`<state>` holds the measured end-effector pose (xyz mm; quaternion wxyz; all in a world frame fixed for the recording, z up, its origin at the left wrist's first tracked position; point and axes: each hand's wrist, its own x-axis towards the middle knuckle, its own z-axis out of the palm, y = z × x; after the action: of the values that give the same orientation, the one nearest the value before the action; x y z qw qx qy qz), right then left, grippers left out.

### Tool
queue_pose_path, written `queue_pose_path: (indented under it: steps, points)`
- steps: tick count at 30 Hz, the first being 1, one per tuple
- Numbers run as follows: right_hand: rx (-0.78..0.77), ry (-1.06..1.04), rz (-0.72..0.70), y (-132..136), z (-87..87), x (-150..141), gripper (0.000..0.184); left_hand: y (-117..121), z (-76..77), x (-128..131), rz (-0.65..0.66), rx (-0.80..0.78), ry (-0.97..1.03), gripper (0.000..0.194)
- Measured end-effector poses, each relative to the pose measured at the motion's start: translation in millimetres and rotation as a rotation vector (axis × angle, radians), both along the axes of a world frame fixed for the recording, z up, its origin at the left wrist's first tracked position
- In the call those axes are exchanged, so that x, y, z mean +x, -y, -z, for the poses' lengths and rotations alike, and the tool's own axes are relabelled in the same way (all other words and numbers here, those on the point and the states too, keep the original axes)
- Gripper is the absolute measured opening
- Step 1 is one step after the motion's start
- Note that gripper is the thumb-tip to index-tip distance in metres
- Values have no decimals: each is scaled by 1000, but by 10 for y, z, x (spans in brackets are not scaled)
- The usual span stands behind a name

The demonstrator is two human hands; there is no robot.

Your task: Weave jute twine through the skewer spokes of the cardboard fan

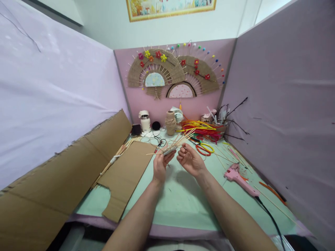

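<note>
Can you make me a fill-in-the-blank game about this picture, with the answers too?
1. The piece with thin sticks is held up in the ____ hand.
2. The hot glue gun is coloured ____.
3. The flat brown sheet on the table is made of ____.
4. The twine cone stands to the ____ of the white bottle.

Missing words: left; pink; cardboard; right.

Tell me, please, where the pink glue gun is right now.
In the head view, the pink glue gun lies on the right side of the table, between the right hand and a long orange strip.
</note>
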<state>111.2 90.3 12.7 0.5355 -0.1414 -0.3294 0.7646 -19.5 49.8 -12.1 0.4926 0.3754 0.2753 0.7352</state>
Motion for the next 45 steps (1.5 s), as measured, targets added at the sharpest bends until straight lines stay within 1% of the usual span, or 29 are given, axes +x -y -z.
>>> queue_pose_path:
  steps: [2,3,5,8,10,12,14,16,18,21,26,33,36,41,43,45]
  points:
    - [26,41,13,17,1,-20,24,-1,8,4,-2,15,-25,42]
    - [47,67,52,29,6,-31,24,-2,11,5,-4,21,-33,42]
    - [140,155,202,61,24,-57,23,-3,15,5,-8,29,-43,41]
    - [410,397,497,131,63,-92,17,-4,19,5,-15,35,-45,39]
    - [598,568,642,178,88,-107,18,-4,24,8,-16,39,-51,40]
    - [740,689,725,208,103,-111,18,-4,34,14,-5,46,-66,41]
    - [831,751,767,218,103,-103,14,-3,49,22,7,53,-84,40]
    - [877,764,817,217,89,-87,9,-1,67,32,8,52,-98,41]
    - [902,754,867,217,70,-70,7,-1,86,40,5,48,-105,42]
    - [911,754,901,226,50,-60,9,-5,102,46,13,48,-114,42]
    - [858,767,917,229,58,-74,11,-16,82,44,33,58,-128,40]
    - [887,755,934,214,74,-79,12,-22,50,21,46,107,-190,37]
    - [892,770,924,221,81,-89,12,-22,48,23,24,79,-204,39]
    - [905,804,865,248,91,-114,14,-2,17,38,-36,7,-216,41]
    - [898,808,868,252,91,-115,14,3,7,43,-33,-15,-225,45]
    - [891,810,877,252,90,-112,15,1,10,43,2,-31,-239,47]
